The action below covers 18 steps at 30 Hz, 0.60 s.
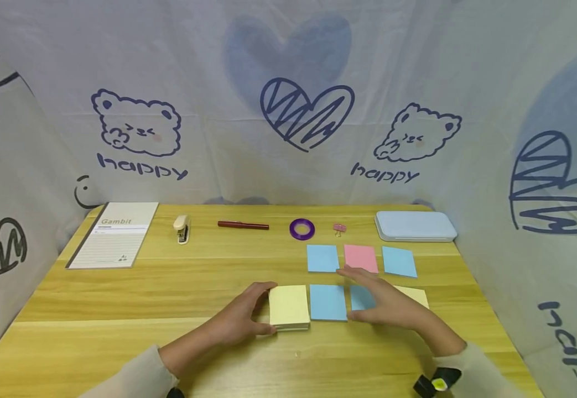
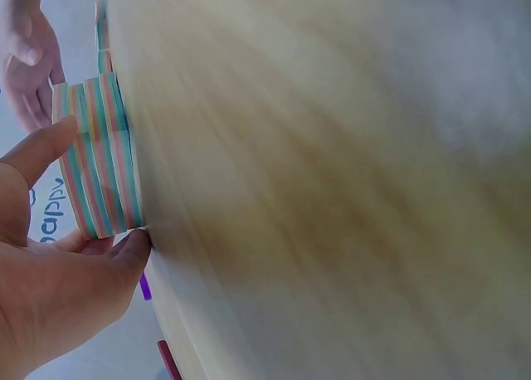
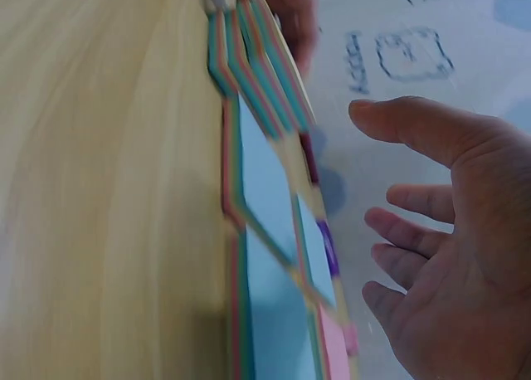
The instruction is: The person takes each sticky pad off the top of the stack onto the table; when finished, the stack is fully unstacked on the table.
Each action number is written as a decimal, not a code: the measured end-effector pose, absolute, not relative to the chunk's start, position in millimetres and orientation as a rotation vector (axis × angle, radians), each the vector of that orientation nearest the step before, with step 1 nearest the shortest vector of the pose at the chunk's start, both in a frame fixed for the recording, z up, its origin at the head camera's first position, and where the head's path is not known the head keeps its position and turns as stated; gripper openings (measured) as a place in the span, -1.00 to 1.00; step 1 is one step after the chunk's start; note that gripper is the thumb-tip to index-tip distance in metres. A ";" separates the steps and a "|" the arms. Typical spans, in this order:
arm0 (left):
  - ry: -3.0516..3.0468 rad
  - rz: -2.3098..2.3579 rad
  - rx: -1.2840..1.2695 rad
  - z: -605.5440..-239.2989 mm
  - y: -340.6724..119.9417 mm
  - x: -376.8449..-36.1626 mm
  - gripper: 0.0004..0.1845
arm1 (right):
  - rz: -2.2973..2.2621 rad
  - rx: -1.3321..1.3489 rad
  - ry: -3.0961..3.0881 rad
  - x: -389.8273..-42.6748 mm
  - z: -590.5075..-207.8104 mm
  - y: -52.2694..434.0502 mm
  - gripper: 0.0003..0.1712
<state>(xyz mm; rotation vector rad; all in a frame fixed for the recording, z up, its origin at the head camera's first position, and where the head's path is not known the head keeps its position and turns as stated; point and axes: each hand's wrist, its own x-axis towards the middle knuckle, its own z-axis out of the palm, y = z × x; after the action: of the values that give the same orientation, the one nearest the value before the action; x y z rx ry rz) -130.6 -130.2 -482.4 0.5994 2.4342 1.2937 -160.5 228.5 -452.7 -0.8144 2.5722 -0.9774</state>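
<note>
Beside blue notes (image 1: 328, 302), left hand (image 1: 242, 320) gripping yellow pad (image 1: 289, 307); right hand (image 1: 385, 303) relaxed above them.

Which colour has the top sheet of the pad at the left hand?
Pale yellow top sheet; head view.

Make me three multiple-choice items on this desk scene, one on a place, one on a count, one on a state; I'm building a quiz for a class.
1. Where does the pink note lie?
A. between two blue notes in the far row
B. on the notepad
C. under the left hand

2. How many blue notes show in the head view?
A. one
B. four
C. seven

3. What is the left hand doing?
A. lifting the pen
B. resting flat on bare table
C. holding the yellow-topped pad

Answers:
1 A, the pink note sits between the two blue notes.
2 B, two far, two near.
3 C, the left hand holds the pad by its edges; the right hand hovers open.
</note>
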 end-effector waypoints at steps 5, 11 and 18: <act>2.433 1.296 0.602 -482.8 -129.4 -130.0 -0.06 | -0.974 -0.920 2.495 -162.7 -456.7 194.5 0.01; 2.418 1.317 0.608 -482.0 -129.4 -130.1 -0.07 | -0.981 -0.975 2.425 -164.1 -464.1 163.6 0.07; 2.423 1.307 0.624 -482.8 -130.9 -130.6 -0.09 | -0.988 -0.974 2.404 -163.3 -468.5 144.6 0.11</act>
<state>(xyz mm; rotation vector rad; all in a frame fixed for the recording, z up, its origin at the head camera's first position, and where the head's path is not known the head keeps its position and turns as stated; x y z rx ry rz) -130.6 -130.9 -482.8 0.6244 2.4226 1.3070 -163.3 144.6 -468.5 -0.9735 2.4036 -0.9885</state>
